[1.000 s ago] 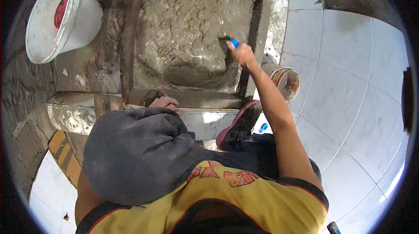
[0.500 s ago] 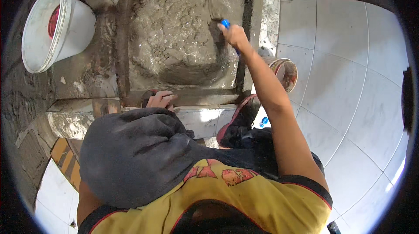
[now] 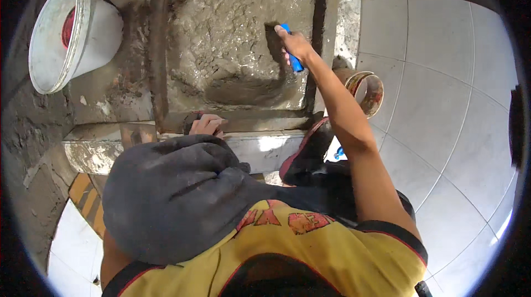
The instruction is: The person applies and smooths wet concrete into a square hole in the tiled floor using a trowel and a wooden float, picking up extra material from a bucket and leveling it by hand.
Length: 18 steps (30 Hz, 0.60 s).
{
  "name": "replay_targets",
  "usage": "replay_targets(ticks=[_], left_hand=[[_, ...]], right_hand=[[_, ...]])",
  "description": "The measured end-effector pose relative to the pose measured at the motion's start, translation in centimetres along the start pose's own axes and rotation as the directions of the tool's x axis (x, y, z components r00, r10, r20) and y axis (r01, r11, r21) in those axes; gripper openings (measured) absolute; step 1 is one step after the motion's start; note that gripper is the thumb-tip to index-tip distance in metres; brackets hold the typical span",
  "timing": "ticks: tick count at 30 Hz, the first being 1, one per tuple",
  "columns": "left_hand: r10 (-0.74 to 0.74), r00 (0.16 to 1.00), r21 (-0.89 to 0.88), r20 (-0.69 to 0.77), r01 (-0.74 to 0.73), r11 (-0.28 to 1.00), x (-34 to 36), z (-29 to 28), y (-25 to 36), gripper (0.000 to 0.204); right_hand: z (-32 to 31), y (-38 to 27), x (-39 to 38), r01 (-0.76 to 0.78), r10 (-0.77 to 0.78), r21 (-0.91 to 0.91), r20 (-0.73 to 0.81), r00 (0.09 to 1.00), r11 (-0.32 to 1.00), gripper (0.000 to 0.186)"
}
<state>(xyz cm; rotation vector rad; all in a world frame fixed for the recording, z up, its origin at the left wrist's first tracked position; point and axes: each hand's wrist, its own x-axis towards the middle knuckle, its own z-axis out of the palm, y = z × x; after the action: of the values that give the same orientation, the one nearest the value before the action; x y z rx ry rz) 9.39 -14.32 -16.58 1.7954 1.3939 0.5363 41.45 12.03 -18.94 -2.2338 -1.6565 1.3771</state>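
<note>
My right hand (image 3: 295,47) is closed around the blue handle of a trowel (image 3: 297,64), above the right part of a shallow tray (image 3: 157,64) of wet grey mortar (image 3: 221,31). The trowel's blade cannot be told apart from the mortar around it. A smooth hollow curves through the mortar along its near side. My left hand (image 3: 208,125) rests at the tray's near edge, beside the toe of a dark shoe (image 3: 191,122). Its fingers are loosely stretched to the right, and I see nothing held in them.
A white bucket (image 3: 102,28) with something red inside tilts at the left. Right of the tray lies a smaller, mortar-stained bucket (image 3: 375,95). My other dark shoe (image 3: 307,150) is at the near right. Pale floor tiles (image 3: 437,48) spread along the right.
My right hand has turned the trowel, and more of its blue handle shows now. The blurred blade seen earlier beyond the hand no longer stands out. My left hand stays in place.
</note>
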Motion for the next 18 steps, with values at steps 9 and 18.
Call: replay_targets(ticks=[9,18], left_hand=[[-0.035,0.999,-0.004,-0.010,0.035,0.999,1.0,-0.8,2.5,0.039],[0.034,0.996,0.102,-0.088,-0.025,0.995,-0.6,0.6,0.4,0.034]], right_hand=[[-0.1,0.9,-3.7,-0.007,0.006,-0.210,-0.005,1.000,0.978,0.072],[-2.8,2.2,-10.3,-0.495,0.436,0.089,0.360,0.825,0.864,0.056]])
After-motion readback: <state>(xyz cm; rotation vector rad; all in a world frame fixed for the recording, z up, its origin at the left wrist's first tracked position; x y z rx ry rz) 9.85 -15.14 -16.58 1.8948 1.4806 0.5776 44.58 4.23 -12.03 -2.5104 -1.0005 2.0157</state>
